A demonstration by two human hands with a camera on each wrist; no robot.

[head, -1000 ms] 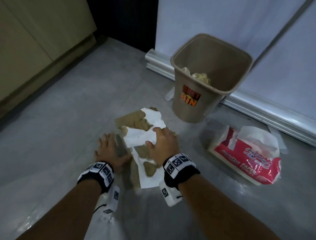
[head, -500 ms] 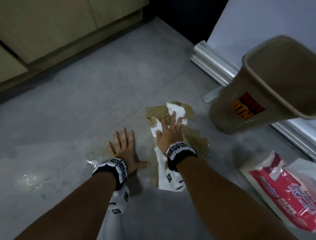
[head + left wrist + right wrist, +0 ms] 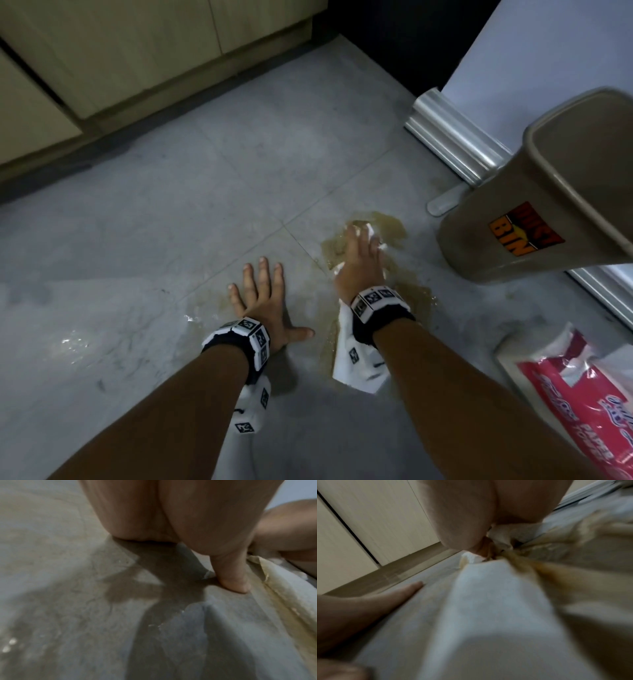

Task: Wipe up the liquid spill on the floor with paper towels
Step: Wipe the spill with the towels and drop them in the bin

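A brown liquid spill (image 3: 394, 226) spreads over the grey floor tiles beside the bin. My right hand (image 3: 360, 255) lies on it, fingers stretched forward, pressing a white paper towel (image 3: 372, 234) that shows only at the fingertips and the hand's edges. In the right wrist view the paper towel (image 3: 496, 601) is bunched under my palm (image 3: 471, 513), white with brown-yellow stains. My left hand (image 3: 262, 299) rests flat on the floor to the left, fingers spread, holding nothing. In the left wrist view its thumb (image 3: 233, 577) presses the tile, with the stained towel edge (image 3: 281, 588) beside it.
A tan dust bin (image 3: 534, 219) stands just right of the spill. A red and white pack of paper towels (image 3: 579, 404) lies at the lower right. A metal rail (image 3: 452, 140) runs behind the bin; wooden cabinets (image 3: 137, 51) line the far side. A wet sheen (image 3: 72, 342) marks the left floor.
My right hand has pushed the towel forward across the spill, and the towel has bunched up beneath it. My left hand has stayed flat on the floor.
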